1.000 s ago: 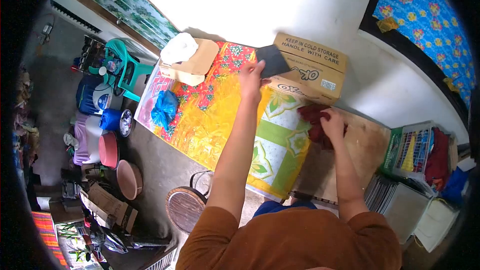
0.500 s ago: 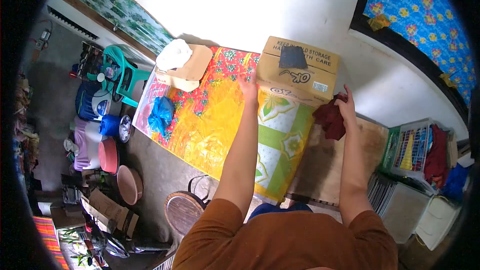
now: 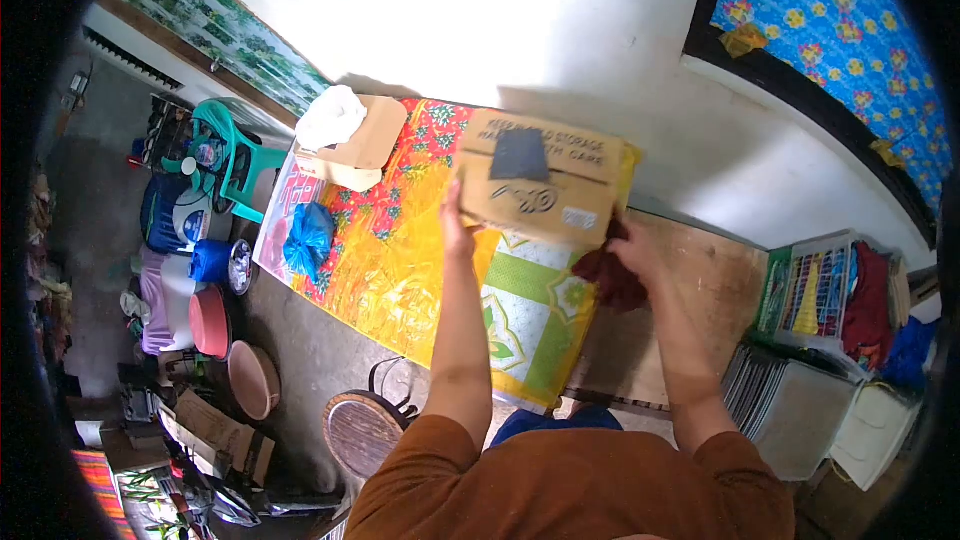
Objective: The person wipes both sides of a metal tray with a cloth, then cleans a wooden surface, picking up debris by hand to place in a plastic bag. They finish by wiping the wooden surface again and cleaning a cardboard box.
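A closed brown cardboard box (image 3: 540,178) with printed letters and a dark patch on top is tilted above the table, its outline slightly blurred. My left hand (image 3: 456,222) presses against its left side, with the fingertips partly hidden. At the lower right corner of the box, my right hand (image 3: 636,248) is closed on a dark maroon cloth (image 3: 612,282), which hangs below the fingers. Beneath lies the table's green and white patterned cover (image 3: 522,310), beside a red and yellow one (image 3: 400,265).
An open carton (image 3: 370,145) with a white bag (image 3: 332,118) and a blue plastic bag (image 3: 309,240) are on the table's left end. A wooden board (image 3: 680,315) and a basket (image 3: 815,290) stand right. A round stool (image 3: 365,432) is near the front edge.
The cardboard box has moved left and toward me, and its top now faces me more. Both hands have shifted left and down with it, the maroon cloth still in my right hand.
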The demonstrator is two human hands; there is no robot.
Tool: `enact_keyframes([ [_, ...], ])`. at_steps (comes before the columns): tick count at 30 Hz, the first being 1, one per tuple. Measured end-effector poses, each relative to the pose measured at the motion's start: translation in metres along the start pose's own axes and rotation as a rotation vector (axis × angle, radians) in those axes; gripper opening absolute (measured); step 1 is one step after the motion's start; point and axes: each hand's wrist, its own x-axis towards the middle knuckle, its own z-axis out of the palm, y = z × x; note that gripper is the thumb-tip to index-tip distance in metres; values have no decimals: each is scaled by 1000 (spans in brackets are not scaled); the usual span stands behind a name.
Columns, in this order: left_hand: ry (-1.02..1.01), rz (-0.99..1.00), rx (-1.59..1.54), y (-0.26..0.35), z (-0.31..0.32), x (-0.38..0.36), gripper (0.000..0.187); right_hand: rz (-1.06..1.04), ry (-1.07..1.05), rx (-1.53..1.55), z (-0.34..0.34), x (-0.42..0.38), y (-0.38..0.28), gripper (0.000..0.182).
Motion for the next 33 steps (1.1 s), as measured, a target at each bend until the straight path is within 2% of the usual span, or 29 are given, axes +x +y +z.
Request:
enact_keyframes([
  [2,91,-17,2,5,-39,-16,71,-71,-73,-41,33,-18,-16,80],
  [4,168,-2,-68,34,-59,-50,70,-174,-228,164,67,-24,-7,78],
  [5,190,1,-104,27,-88,-45,69,-196,-268,209,78,-28,-10,76],
  [8,317,-33,-102,31,-133,-60,69,-299,-454,147,67,2,-32,68],
  [9,386,-40,-85,33,-141,-65,76,-136,-453,211,58,30,-29,57],
  [10,456,-45,-68,32,-147,-70,85,-140,-198,257,49,42,-60,46],
  [11,524,-27,-131,31,-144,-78,93,-268,18,237,43,76,-58,44],
  [12,588,-6,-196,26,-140,-86,101,-299,152,149,38,106,-67,42],
  [13,474,-34,-297,3,-153,-85,108,-318,257,51,39,118,-99,42],
  [14,467,-54,-281,2,-133,-102,108,-403,297,-98,53,137,-111,43],
  [15,349,-28,-284,-9,-119,-119,110,-488,340,-248,68,155,-121,43],
  [16,311,-111,-290,-24,-110,-129,113,-571,382,-400,83,171,-130,43],
  [17,319,-127,-318,-38,-99,-140,109,-660,258,-476,104,191,-125,45],
  [18,367,-156,-311,-24,-73,-157,102,-746,134,-554,129,209,-115,47],
  [20,301,-118,-323,-33,-68,-169,99,-694,-173,-744,173,206,-104,43],
  [22,232,-101,-313,-30,-63,-168,101,-797,-150,-922,190,220,-64,46],
  [26,80,-105,-378,-33,-72,-146,84,-576,77,-1004,173,235,-63,49],
  [27,104,-103,-386,-25,-67,-147,75,-479,192,-1019,159,233,-63,48],
  [29,111,-103,-353,-23,-70,-144,77,-297,436,-1016,126,225,-53,47],
  [33,100,-114,-346,-24,-78,-134,79,-113,605,-922,54,184,-30,44],
])
